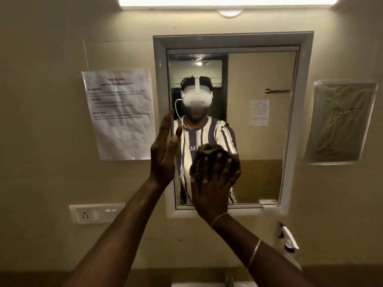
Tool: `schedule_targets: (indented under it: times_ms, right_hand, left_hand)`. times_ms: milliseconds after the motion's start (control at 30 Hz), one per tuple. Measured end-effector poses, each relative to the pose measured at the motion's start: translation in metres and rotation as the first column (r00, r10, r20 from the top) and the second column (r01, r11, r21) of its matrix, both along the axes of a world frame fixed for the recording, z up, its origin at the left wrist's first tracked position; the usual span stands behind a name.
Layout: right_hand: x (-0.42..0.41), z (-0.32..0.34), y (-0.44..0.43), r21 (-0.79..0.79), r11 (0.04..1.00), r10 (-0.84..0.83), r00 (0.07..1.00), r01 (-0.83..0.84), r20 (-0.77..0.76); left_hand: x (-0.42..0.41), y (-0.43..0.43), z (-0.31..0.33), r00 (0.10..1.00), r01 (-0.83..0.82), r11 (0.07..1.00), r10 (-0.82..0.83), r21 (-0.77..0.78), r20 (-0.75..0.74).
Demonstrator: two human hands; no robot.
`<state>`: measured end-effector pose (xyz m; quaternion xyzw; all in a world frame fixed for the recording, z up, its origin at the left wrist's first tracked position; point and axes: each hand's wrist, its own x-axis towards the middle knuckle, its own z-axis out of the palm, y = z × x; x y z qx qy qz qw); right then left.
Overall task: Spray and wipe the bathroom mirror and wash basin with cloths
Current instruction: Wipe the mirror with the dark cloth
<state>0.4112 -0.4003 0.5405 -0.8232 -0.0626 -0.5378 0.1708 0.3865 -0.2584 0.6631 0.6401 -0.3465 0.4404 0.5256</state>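
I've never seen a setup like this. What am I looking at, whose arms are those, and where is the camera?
There is no machine here. A person wears a camera on the head, so this single picture looks out over their own arms. The figure with the headset in the mirror is their reflection. The left hand is open, held flat by the mirror's left edge. The right hand has a grip on a dark bunched cloth, held against the glass. A spray bottle stands at the lower right, untouched, and a printed sheet hangs on the wall.
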Motion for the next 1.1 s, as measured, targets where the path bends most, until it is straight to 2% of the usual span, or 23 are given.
schedule_targets:
  times_ms: [167, 300, 400, 467, 567, 767, 900, 1100]
  right_hand:
    - [0.004, -0.004, 0.032, -0.271, 0.953, 0.138, 0.990, -0.137, -0.017]
    - [0.006, -0.006, 0.018, -0.409, 0.900, 0.151, 0.988, -0.150, -0.031]
    - [0.007, -0.006, -0.017, -0.576, 0.806, 0.136, 0.990, -0.136, -0.043]
    - [0.007, -0.008, -0.041, -0.605, 0.789, 0.094, 0.994, -0.104, -0.049]
    - [0.003, -0.010, -0.080, -0.526, 0.850, 0.017, 0.999, -0.034, -0.037]
    - [-0.015, -0.021, -0.149, -0.223, 0.966, -0.148, 0.988, 0.132, -0.055]
    - [-0.020, -0.037, -0.149, -0.027, 0.981, -0.194, 0.971, 0.192, -0.138]
    - [-0.018, -0.042, -0.093, 0.233, 0.946, -0.190, 0.969, 0.224, -0.160]
  left_hand:
    - [-0.002, 0.004, -0.011, 1.000, 0.013, 0.999, -0.012, 0.053, -0.021]
    - [-0.004, 0.001, -0.017, 0.998, 0.058, 0.998, -0.057, 0.035, -0.034]
    - [-0.004, -0.004, -0.023, 0.999, 0.046, 0.999, -0.046, 0.019, -0.030]
    - [-0.004, -0.007, -0.029, 0.998, 0.059, 0.998, -0.059, 0.000, -0.030]
    - [-0.008, -0.016, -0.033, 0.988, 0.149, 0.989, -0.149, -0.014, -0.038]
    - [-0.010, -0.017, -0.050, 0.990, 0.135, 0.990, -0.133, 0.038, -0.044]
    - [-0.012, -0.016, -0.055, 0.990, 0.128, 0.991, -0.125, 0.041, -0.063]
    - [-0.016, -0.010, -0.061, 0.992, 0.094, 0.994, -0.089, 0.054, -0.085]
